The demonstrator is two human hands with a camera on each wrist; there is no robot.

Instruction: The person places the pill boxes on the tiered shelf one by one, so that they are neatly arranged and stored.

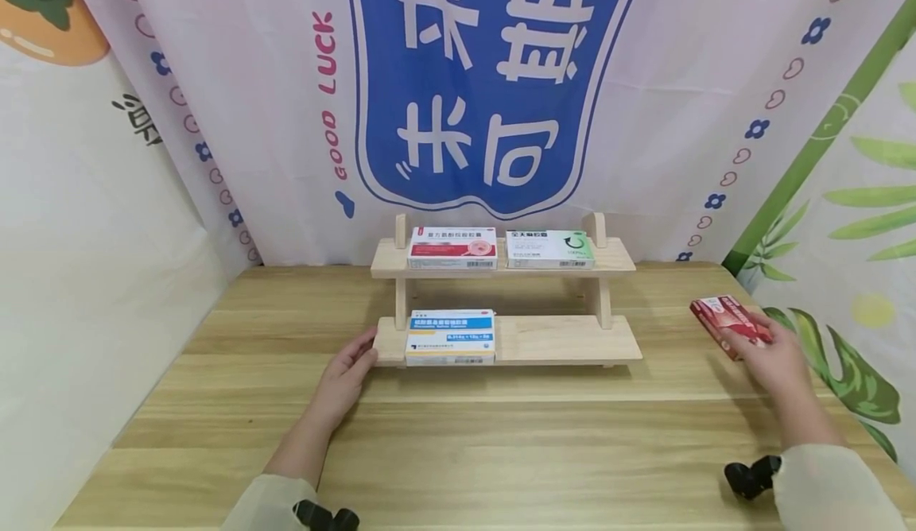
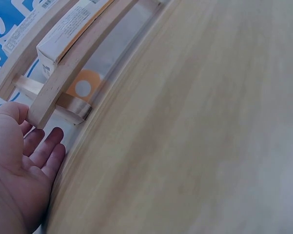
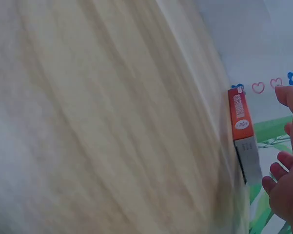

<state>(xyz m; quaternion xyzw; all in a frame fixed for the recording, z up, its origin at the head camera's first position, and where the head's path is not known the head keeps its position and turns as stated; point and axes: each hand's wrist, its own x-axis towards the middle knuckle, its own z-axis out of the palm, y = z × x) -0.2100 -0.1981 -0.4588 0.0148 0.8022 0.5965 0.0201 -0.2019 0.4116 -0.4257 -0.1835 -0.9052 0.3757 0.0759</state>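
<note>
A two-tier wooden display rack (image 1: 565,340) stands at the back of the table. My left hand (image 1: 347,376) holds the left end of its lower shelf, thumb and index finger at the plank's tip; the left wrist view shows the other fingers (image 2: 51,146) loosely bent below. At the far right, a red medicine box (image 1: 723,320) lies on the table. My right hand (image 1: 780,356) is over its near right side in the head view. A gap shows between the box (image 3: 241,117) and the spread right hand (image 3: 287,185) in the right wrist view.
On the upper shelf sit a red-and-white medicine box (image 1: 452,248) and a green-and-white one (image 1: 549,249). A blue-and-white box (image 1: 450,339) leans on the lower shelf's left half. A printed cloth (image 1: 286,118) hangs behind the wooden table (image 1: 501,451).
</note>
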